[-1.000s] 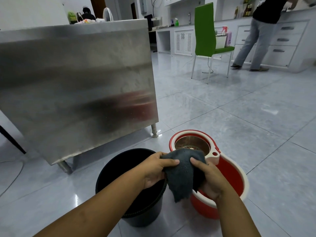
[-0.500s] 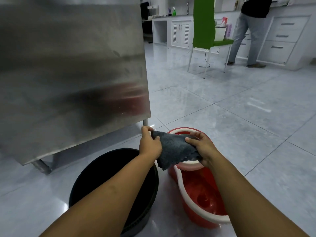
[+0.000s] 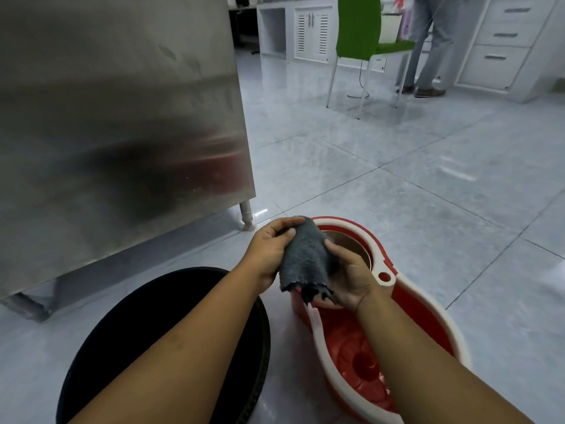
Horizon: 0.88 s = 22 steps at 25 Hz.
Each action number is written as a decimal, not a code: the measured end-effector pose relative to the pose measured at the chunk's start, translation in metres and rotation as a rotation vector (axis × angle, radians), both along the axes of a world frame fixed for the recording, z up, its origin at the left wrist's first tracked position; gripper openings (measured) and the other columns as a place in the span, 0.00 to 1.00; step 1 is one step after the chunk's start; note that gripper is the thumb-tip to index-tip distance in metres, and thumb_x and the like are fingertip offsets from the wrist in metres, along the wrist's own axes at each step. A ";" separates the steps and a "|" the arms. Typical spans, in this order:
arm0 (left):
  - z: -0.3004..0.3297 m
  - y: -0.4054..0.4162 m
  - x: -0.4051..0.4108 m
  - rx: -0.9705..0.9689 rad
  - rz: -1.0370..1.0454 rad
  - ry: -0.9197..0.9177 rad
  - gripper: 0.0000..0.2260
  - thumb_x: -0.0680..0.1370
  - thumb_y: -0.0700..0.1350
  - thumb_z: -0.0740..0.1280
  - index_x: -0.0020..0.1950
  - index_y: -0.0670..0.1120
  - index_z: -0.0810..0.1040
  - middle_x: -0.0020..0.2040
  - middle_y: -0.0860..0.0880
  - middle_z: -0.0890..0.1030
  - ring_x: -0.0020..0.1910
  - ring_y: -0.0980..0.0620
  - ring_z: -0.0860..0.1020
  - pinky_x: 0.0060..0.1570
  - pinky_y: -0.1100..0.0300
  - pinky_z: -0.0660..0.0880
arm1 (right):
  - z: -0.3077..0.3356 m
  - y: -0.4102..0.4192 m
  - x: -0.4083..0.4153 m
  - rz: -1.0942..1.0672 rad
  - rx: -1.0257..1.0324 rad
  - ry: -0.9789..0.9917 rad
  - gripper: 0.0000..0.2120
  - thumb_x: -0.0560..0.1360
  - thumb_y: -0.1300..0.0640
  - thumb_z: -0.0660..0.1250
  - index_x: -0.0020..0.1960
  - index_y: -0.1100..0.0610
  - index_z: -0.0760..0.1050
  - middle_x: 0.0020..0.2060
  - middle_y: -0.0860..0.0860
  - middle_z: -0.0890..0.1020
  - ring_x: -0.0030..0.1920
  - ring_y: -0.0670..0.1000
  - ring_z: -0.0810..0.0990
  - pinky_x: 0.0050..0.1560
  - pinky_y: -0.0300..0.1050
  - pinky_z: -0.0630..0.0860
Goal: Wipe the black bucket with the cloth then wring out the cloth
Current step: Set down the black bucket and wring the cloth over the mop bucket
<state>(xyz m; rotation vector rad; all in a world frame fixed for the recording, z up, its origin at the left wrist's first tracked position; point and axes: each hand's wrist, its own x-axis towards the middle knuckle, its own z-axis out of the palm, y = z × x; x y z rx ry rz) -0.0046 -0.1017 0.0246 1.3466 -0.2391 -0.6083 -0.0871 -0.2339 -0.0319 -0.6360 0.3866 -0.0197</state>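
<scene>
A dark grey cloth [image 3: 305,258] hangs between both hands above the near end of a red mop bucket [image 3: 428,316]. My left hand [image 3: 269,246] pinches the cloth's top edge. My right hand [image 3: 351,273] cups its right side from below. The cloth's frayed lower edge dangles over the red bucket's rim. The black bucket [image 3: 146,328] stands on the floor at lower left, under my left forearm, its inside dark.
A stainless steel cabinet [image 3: 116,117] on short legs fills the left. A green chair [image 3: 363,35] and a standing person's legs [image 3: 428,47] are at the back by white drawers [image 3: 504,41]. Glossy grey floor tiles [image 3: 428,194] lie to the right.
The cloth went from stretched sideways between the hands to hanging lengthwise, gathered narrower. The camera tilted down and closer, so both buckets appear larger.
</scene>
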 end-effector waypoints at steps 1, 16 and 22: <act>-0.001 0.003 0.004 0.074 0.021 -0.014 0.13 0.79 0.33 0.63 0.50 0.48 0.83 0.57 0.45 0.80 0.53 0.47 0.79 0.42 0.59 0.80 | 0.000 -0.005 0.005 -0.048 -0.074 0.011 0.24 0.72 0.59 0.70 0.66 0.63 0.74 0.62 0.64 0.79 0.57 0.62 0.79 0.56 0.57 0.79; -0.048 -0.011 0.027 1.344 -0.244 -0.567 0.29 0.75 0.39 0.70 0.73 0.44 0.64 0.75 0.41 0.55 0.61 0.41 0.76 0.48 0.58 0.72 | -0.021 -0.012 0.054 -0.099 -1.036 0.365 0.16 0.78 0.65 0.63 0.63 0.52 0.76 0.65 0.56 0.77 0.66 0.61 0.74 0.65 0.63 0.73; -0.075 -0.015 0.035 1.452 -0.457 -0.535 0.32 0.74 0.38 0.69 0.76 0.45 0.61 0.74 0.41 0.60 0.69 0.40 0.68 0.65 0.52 0.72 | -0.042 -0.018 0.049 0.004 -1.067 0.390 0.18 0.78 0.64 0.61 0.67 0.54 0.73 0.64 0.58 0.78 0.62 0.61 0.78 0.61 0.61 0.77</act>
